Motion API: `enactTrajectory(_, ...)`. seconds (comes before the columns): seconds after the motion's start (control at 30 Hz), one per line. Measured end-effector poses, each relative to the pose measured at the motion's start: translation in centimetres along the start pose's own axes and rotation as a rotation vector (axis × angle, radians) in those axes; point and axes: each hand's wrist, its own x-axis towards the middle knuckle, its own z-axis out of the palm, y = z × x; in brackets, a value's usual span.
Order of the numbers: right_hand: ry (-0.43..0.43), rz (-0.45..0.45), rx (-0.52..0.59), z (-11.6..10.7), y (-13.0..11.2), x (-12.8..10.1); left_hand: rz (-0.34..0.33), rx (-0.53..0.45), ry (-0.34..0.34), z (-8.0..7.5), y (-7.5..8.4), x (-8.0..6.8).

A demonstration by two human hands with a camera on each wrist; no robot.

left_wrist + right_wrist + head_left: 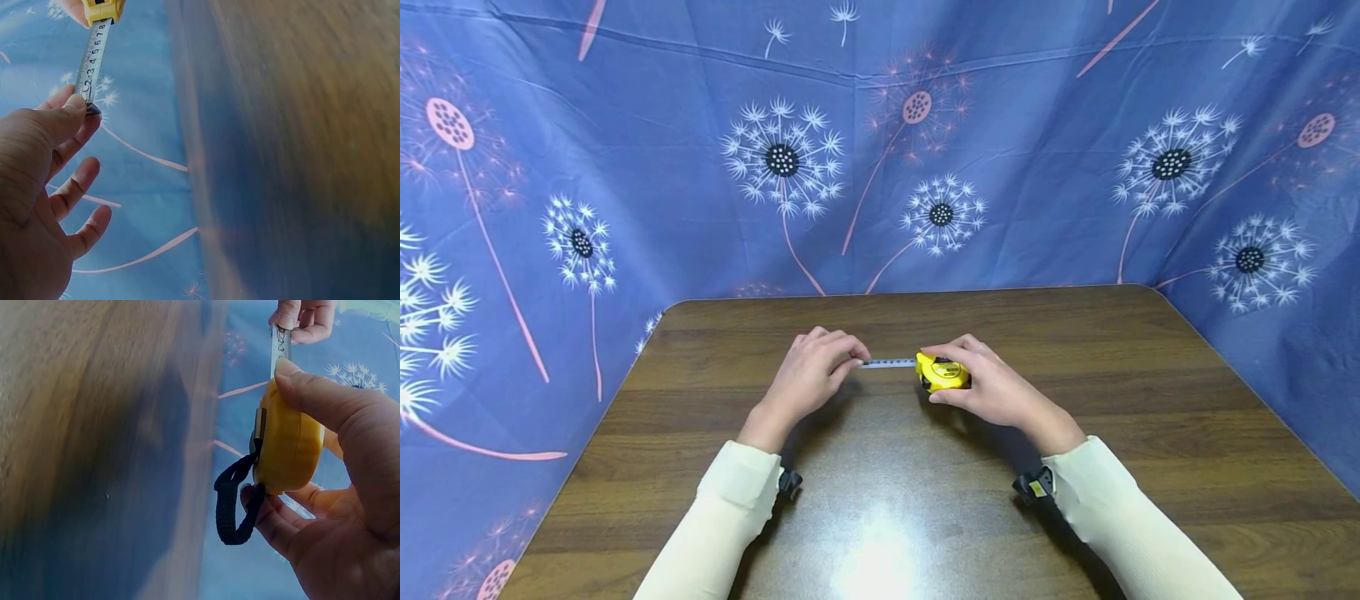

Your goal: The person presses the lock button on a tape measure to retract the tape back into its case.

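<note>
sleeves: cream sleeves (730, 508) reach in from the near edge, a small black camera strapped at each wrist.
tabletop: dark wood tabletop (880, 500), glare near the front.
right hand: right hand (992, 387) has its fingers curled round the yellow tape measure (942, 372), a black loop strap (232, 503) hanging from the case.
left hand: left hand (816, 375) pinches the blade tip (92, 107) between thumb and forefinger, the other fingers loose.
blade: a short run of tape blade (889, 362) shows between the hands, above the tabletop's middle.
step: likely an early pull-out; next calls for drawing the hands apart while the case is held firm.
backdrop: blue dandelion cloth (865, 150) behind.
</note>
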Motion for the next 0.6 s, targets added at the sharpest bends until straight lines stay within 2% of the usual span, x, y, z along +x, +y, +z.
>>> enactTrajectory(0.6,-0.014,0.006,0.002,0.44,-0.51,0.35,0.002,0.003,-0.002,0.89,0.6,0.36)
